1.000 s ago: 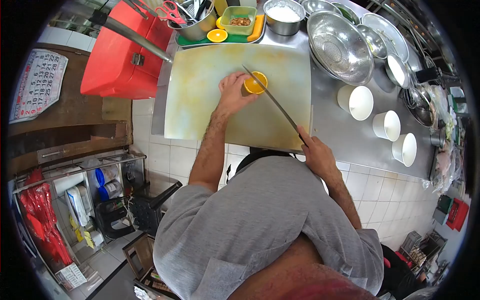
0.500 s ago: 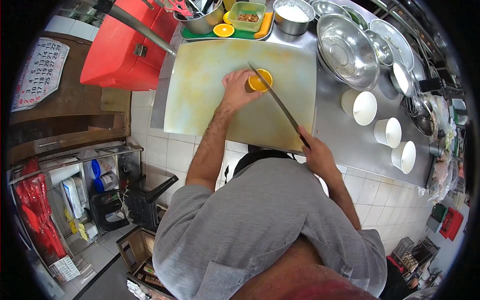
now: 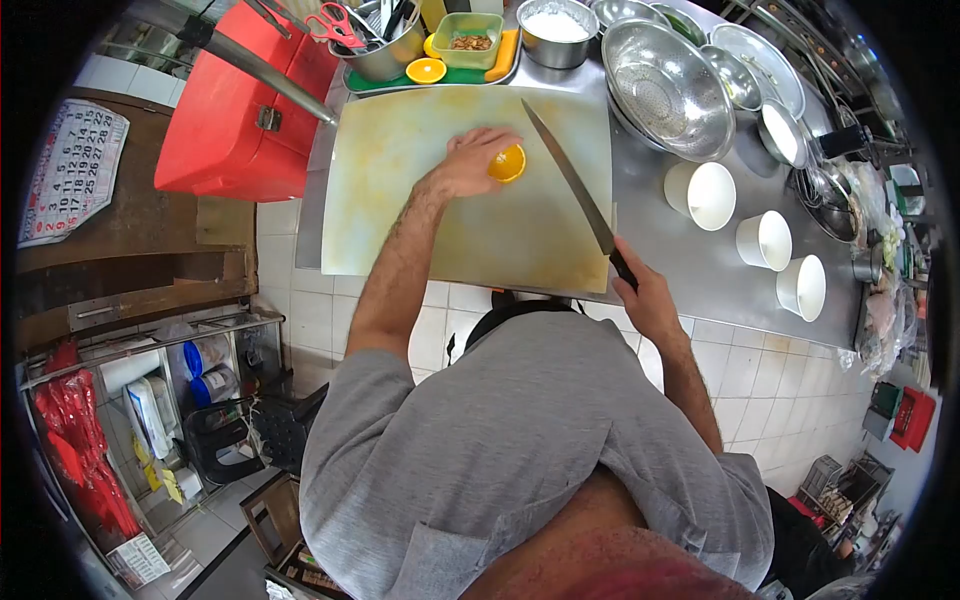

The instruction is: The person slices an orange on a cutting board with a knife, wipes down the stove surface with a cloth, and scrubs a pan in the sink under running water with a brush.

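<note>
On the pale cutting board (image 3: 420, 235), an orange half (image 3: 507, 164) shows its round yellow-orange cut face toward the right. My left hand (image 3: 475, 163) is curled round its left side, and the hand hides part of the peel. My right hand (image 3: 648, 302) grips the black handle of a long kitchen knife (image 3: 568, 172). The blade slants up and left over the right part of the board, its tip near the far edge and apart from the orange.
Behind the board, a tray (image 3: 375, 88) carries another orange half (image 3: 426, 70), a green tub (image 3: 470, 40) and a pot of utensils (image 3: 385, 55). To the right stand a steel colander (image 3: 665, 90) and white paper cups (image 3: 700, 195). A red cooler (image 3: 235, 120) is at left.
The knife has moved right, away from the orange half, and its blade is more upright. My left hand has shifted over the orange half. The whole view has shifted slightly.
</note>
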A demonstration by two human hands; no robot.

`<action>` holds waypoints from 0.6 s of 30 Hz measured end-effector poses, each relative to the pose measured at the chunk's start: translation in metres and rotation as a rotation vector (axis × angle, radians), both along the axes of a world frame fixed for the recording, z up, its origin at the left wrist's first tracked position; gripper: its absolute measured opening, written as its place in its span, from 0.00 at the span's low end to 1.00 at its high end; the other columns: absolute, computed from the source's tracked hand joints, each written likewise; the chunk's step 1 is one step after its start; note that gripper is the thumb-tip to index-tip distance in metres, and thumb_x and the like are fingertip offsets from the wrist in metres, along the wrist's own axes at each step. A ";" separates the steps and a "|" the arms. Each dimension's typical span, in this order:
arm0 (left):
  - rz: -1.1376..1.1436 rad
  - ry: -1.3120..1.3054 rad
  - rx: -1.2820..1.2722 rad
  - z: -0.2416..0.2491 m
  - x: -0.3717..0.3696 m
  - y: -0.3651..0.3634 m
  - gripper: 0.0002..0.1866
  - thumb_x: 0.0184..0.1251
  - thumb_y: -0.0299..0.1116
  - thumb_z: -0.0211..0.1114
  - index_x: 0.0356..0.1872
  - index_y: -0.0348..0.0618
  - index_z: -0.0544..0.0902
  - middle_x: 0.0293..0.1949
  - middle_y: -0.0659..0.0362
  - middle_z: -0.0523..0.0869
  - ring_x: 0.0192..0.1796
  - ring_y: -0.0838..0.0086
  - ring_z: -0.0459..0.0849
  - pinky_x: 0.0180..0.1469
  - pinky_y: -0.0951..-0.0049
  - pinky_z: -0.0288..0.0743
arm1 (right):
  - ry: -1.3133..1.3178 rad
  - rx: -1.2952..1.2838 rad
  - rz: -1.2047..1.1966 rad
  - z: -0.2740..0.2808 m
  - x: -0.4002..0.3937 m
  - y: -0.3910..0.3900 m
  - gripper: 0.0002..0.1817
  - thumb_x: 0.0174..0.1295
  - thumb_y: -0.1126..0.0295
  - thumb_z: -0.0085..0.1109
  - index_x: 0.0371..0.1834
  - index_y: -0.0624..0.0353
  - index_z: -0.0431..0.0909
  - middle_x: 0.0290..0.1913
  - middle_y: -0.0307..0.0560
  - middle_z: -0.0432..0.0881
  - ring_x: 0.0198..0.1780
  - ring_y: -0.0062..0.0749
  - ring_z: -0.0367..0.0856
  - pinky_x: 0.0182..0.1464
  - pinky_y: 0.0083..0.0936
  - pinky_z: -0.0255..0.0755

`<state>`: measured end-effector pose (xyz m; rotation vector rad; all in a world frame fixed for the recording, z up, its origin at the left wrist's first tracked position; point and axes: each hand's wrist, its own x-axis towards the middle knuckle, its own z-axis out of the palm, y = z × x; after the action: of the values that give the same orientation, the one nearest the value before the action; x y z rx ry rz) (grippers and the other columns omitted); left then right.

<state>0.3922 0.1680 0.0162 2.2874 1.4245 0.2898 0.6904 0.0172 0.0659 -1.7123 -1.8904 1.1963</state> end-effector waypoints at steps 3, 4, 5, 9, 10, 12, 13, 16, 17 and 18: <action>-0.086 0.070 -0.126 0.007 0.004 0.006 0.39 0.39 0.31 0.67 0.61 0.59 0.66 0.64 0.61 0.63 0.67 0.63 0.54 0.66 0.58 0.45 | 0.007 0.015 -0.005 -0.008 0.004 -0.001 0.31 0.56 0.77 0.52 0.65 0.51 0.58 0.50 0.59 0.76 0.51 0.45 0.76 0.52 0.30 0.67; -0.078 0.084 -0.120 0.006 0.003 0.006 0.38 0.40 0.32 0.66 0.60 0.58 0.67 0.62 0.61 0.64 0.66 0.64 0.56 0.65 0.58 0.46 | 0.007 0.029 0.005 -0.009 0.005 -0.001 0.31 0.56 0.77 0.52 0.65 0.51 0.58 0.50 0.59 0.76 0.51 0.45 0.76 0.52 0.30 0.67; -0.070 0.098 -0.113 0.004 0.003 0.005 0.36 0.41 0.33 0.65 0.59 0.58 0.67 0.61 0.61 0.65 0.65 0.64 0.57 0.65 0.58 0.48 | 0.008 0.029 0.003 -0.008 0.004 0.000 0.31 0.56 0.77 0.52 0.65 0.51 0.58 0.50 0.59 0.76 0.51 0.45 0.76 0.52 0.30 0.67; 0.081 0.094 -0.085 0.001 0.006 -0.016 0.35 0.42 0.36 0.65 0.59 0.56 0.68 0.58 0.57 0.67 0.62 0.62 0.59 0.62 0.57 0.53 | 0.042 0.018 0.013 -0.014 -0.005 -0.005 0.31 0.56 0.76 0.52 0.66 0.49 0.58 0.48 0.61 0.76 0.49 0.50 0.76 0.51 0.33 0.68; 0.247 0.087 -0.069 0.001 0.011 -0.024 0.35 0.43 0.37 0.66 0.59 0.53 0.67 0.57 0.55 0.67 0.61 0.61 0.61 0.61 0.58 0.56 | 0.051 0.071 0.040 -0.017 -0.006 -0.005 0.32 0.56 0.76 0.52 0.66 0.48 0.57 0.45 0.62 0.76 0.47 0.53 0.75 0.50 0.36 0.68; 0.421 0.081 -0.054 -0.001 0.018 -0.042 0.36 0.43 0.38 0.66 0.59 0.51 0.67 0.56 0.53 0.68 0.60 0.59 0.62 0.60 0.58 0.59 | 0.038 0.051 0.064 -0.020 -0.010 -0.003 0.32 0.56 0.76 0.52 0.66 0.48 0.57 0.45 0.62 0.77 0.47 0.53 0.75 0.49 0.37 0.68; 0.493 -0.001 -0.006 -0.003 0.020 -0.051 0.37 0.43 0.38 0.68 0.60 0.48 0.67 0.56 0.52 0.67 0.61 0.58 0.62 0.60 0.58 0.60 | 0.023 0.031 0.086 -0.020 -0.012 -0.002 0.32 0.56 0.76 0.52 0.66 0.48 0.57 0.45 0.61 0.77 0.47 0.53 0.75 0.49 0.38 0.68; 0.551 -0.189 0.021 -0.002 0.007 -0.064 0.38 0.43 0.35 0.71 0.60 0.45 0.66 0.56 0.50 0.67 0.62 0.57 0.61 0.61 0.59 0.60 | -0.046 -0.021 0.106 -0.010 -0.020 0.001 0.32 0.55 0.76 0.53 0.66 0.50 0.58 0.46 0.62 0.76 0.47 0.50 0.76 0.50 0.32 0.68; 0.529 -0.294 0.006 -0.001 -0.001 -0.067 0.38 0.43 0.33 0.72 0.60 0.44 0.66 0.57 0.49 0.67 0.62 0.57 0.61 0.62 0.60 0.59 | -0.047 -0.024 0.114 -0.013 -0.020 0.001 0.32 0.55 0.76 0.53 0.66 0.50 0.58 0.46 0.62 0.76 0.47 0.50 0.76 0.50 0.32 0.68; 0.538 -0.293 0.005 -0.004 -0.008 -0.067 0.38 0.43 0.33 0.72 0.60 0.44 0.66 0.57 0.49 0.67 0.62 0.57 0.61 0.62 0.60 0.59 | -0.079 0.013 0.143 -0.019 -0.019 0.003 0.32 0.56 0.75 0.52 0.66 0.48 0.57 0.44 0.60 0.77 0.45 0.50 0.76 0.48 0.35 0.69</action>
<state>0.3843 0.1008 0.0125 1.7319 1.8436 0.7537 0.6715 0.0198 0.0473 -1.6646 -2.0935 1.1805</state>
